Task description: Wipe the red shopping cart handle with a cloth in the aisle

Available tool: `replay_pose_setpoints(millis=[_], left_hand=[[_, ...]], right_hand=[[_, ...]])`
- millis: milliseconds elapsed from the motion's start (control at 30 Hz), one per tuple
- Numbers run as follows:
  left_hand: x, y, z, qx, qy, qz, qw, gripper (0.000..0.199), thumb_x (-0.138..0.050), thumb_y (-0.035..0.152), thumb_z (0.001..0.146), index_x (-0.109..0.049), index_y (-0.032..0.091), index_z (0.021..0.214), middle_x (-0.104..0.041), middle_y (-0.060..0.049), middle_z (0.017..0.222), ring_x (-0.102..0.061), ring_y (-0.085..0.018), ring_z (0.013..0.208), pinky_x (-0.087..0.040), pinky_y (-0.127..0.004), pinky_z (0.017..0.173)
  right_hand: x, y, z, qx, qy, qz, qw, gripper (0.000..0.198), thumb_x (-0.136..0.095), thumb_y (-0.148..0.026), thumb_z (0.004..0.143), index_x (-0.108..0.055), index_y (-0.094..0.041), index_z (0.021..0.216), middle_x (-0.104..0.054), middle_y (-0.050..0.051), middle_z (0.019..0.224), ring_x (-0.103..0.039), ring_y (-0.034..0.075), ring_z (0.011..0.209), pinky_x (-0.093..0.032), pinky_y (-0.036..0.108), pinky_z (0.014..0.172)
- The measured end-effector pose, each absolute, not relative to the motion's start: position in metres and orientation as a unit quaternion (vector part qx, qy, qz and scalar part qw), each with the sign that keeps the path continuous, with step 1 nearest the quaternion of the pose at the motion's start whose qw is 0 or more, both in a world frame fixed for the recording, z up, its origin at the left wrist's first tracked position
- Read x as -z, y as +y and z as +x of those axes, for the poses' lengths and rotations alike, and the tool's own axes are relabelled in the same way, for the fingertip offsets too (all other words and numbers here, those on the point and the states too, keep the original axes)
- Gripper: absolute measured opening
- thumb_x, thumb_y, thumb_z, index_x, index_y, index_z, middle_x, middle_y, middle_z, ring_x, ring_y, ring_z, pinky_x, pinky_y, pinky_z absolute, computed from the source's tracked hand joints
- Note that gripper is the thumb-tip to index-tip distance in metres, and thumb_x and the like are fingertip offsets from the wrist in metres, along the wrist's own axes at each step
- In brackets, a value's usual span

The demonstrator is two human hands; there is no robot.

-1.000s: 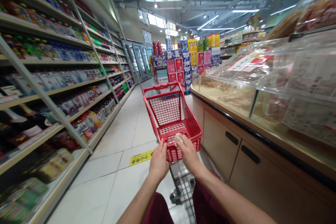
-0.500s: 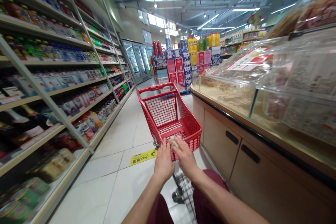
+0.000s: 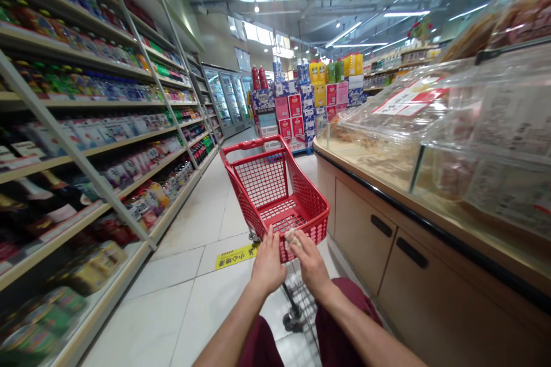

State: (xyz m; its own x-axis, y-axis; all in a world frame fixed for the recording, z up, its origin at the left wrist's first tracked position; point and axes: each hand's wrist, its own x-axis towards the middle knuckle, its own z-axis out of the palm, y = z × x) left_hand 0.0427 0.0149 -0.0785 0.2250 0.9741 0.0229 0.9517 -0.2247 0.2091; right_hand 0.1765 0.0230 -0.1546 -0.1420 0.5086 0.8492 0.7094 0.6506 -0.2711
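A red plastic shopping cart (image 3: pixel 258 183) with lattice sides stands right in front of me, its basket bare inside. My left hand (image 3: pixel 269 264) rests against the near left corner of the basket, fingers stretched out and lying on the rim. In my right hand (image 3: pixel 312 261) is a crumpled whitish cloth (image 3: pixel 293 237), pinched under the fingers and pressed to the near rim just right of my left hand. The fingertips of the right hand are partly hidden by the cloth. Below the basket a dark caster wheel (image 3: pixel 293 320) shows between my knees.
Tall drink shelves (image 3: pixel 107 152) line the left side. Close on the right stands a wooden display counter (image 3: pixel 361 206) with clear food packs (image 3: pixel 430 103). Stacked boxes (image 3: pixel 295 109) and glass-door coolers (image 3: pixel 228 94) are farther back. A yellow floor sticker (image 3: pixel 236 257) lies left of the cart.
My right hand has slid the cloth slightly to the right and down along the near rim. The cart has shifted slightly left in view. My left hand stays at the rim.
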Motion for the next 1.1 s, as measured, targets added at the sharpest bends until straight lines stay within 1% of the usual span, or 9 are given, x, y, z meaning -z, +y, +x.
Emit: replay_pose_setpoints(millis=[133, 300, 500, 567, 667, 733, 900, 967, 1100], left_hand=[[0.076, 0.015, 0.041, -0.080, 0.617, 0.779, 0.078, 0.078, -0.044, 0.011, 0.057, -0.022, 0.009, 0.132, -0.002, -0.008, 0.145, -0.009, -0.020, 0.132, -0.014, -0.031, 0.108], [0.079, 0.015, 0.033, -0.083, 0.625, 0.771, 0.087, 0.082, -0.045, 0.010, 0.056, -0.019, 0.007, 0.133, -0.001, -0.009, 0.145, -0.009, -0.020, 0.132, -0.014, -0.029, 0.108], [0.079, 0.017, 0.029, -0.079, 0.631, 0.768, 0.080, 0.080, -0.045, 0.009, 0.056, -0.020, 0.005, 0.132, -0.003, -0.011, 0.145, -0.007, -0.021, 0.132, -0.013, -0.030, 0.109], [0.078, 0.016, 0.029, -0.075, 0.633, 0.766, 0.083, 0.080, -0.044, 0.009, 0.057, -0.020, 0.005, 0.133, -0.003, -0.011, 0.145, -0.009, -0.021, 0.132, -0.013, -0.030, 0.108], [0.075, 0.015, 0.028, -0.070, 0.636, 0.764, 0.084, 0.080, -0.044, 0.009, 0.057, -0.019, 0.006, 0.133, -0.005, -0.010, 0.145, -0.010, -0.020, 0.132, -0.014, -0.030, 0.108], [0.074, 0.015, 0.028, -0.069, 0.637, 0.763, 0.083, 0.080, -0.044, 0.009, 0.057, -0.019, 0.007, 0.133, -0.005, -0.010, 0.145, -0.011, -0.020, 0.132, -0.014, -0.030, 0.108], [0.071, 0.014, 0.029, -0.062, 0.647, 0.756, 0.082, 0.079, -0.044, 0.010, 0.057, -0.020, 0.007, 0.133, -0.005, -0.009, 0.145, -0.010, -0.020, 0.132, -0.015, -0.031, 0.108], [0.070, 0.013, 0.030, -0.061, 0.651, 0.753, 0.078, 0.079, -0.043, 0.009, 0.057, -0.020, 0.008, 0.133, -0.005, -0.009, 0.145, -0.011, -0.020, 0.132, -0.016, -0.032, 0.108], [0.069, 0.013, 0.031, -0.061, 0.647, 0.756, 0.082, 0.080, -0.042, 0.008, 0.056, -0.021, 0.008, 0.132, -0.005, -0.009, 0.145, -0.013, -0.021, 0.132, -0.017, -0.034, 0.107]], right_hand=[[0.172, 0.022, 0.155, 0.114, -0.774, -0.383, 0.492, 0.034, -0.037, -0.007, 0.083, -0.055, -0.015, 0.111, -0.048, 0.013, 0.125, -0.030, 0.022, 0.125, -0.038, 0.045, 0.096], [0.196, 0.020, 0.178, 0.096, -0.817, -0.365, 0.436, 0.035, -0.040, -0.007, 0.083, -0.056, -0.017, 0.112, -0.060, 0.010, 0.111, -0.043, 0.019, 0.117, -0.048, 0.036, 0.087], [0.151, 0.035, 0.190, 0.109, -0.753, -0.386, 0.522, 0.038, -0.037, -0.007, 0.084, -0.052, -0.017, 0.117, -0.046, 0.011, 0.128, -0.028, 0.020, 0.126, -0.036, 0.043, 0.098], [0.155, 0.037, 0.191, 0.117, -0.750, -0.396, 0.516, 0.039, -0.035, -0.006, 0.084, -0.052, -0.017, 0.117, -0.048, 0.012, 0.126, -0.030, 0.020, 0.125, -0.038, 0.044, 0.097], [0.178, 0.029, 0.197, 0.103, -0.786, -0.390, 0.468, 0.038, -0.038, -0.006, 0.082, -0.055, -0.019, 0.113, -0.056, 0.011, 0.116, -0.042, 0.019, 0.117, -0.045, 0.039, 0.091], [0.186, 0.024, 0.203, 0.081, -0.796, -0.396, 0.451, 0.039, -0.038, -0.006, 0.082, -0.056, -0.021, 0.113, -0.057, 0.009, 0.115, -0.046, 0.018, 0.114, -0.046, 0.036, 0.089], [0.167, 0.035, 0.221, 0.072, -0.723, -0.450, 0.520, 0.041, -0.036, -0.006, 0.081, -0.053, -0.017, 0.117, -0.044, 0.011, 0.129, -0.034, 0.019, 0.123, -0.037, 0.042, 0.098], [0.171, 0.040, 0.226, 0.071, -0.713, -0.479, 0.507, 0.040, -0.035, -0.004, 0.080, -0.057, -0.017, 0.112, -0.048, 0.011, 0.125, -0.038, 0.020, 0.120, -0.039, 0.041, 0.096], [0.195, 0.037, 0.231, 0.044, -0.765, -0.487, 0.420, 0.043, -0.035, -0.002, 0.075, -0.062, -0.022, 0.104, -0.059, 0.007, 0.112, -0.052, 0.019, 0.108, -0.047, 0.035, 0.087]])
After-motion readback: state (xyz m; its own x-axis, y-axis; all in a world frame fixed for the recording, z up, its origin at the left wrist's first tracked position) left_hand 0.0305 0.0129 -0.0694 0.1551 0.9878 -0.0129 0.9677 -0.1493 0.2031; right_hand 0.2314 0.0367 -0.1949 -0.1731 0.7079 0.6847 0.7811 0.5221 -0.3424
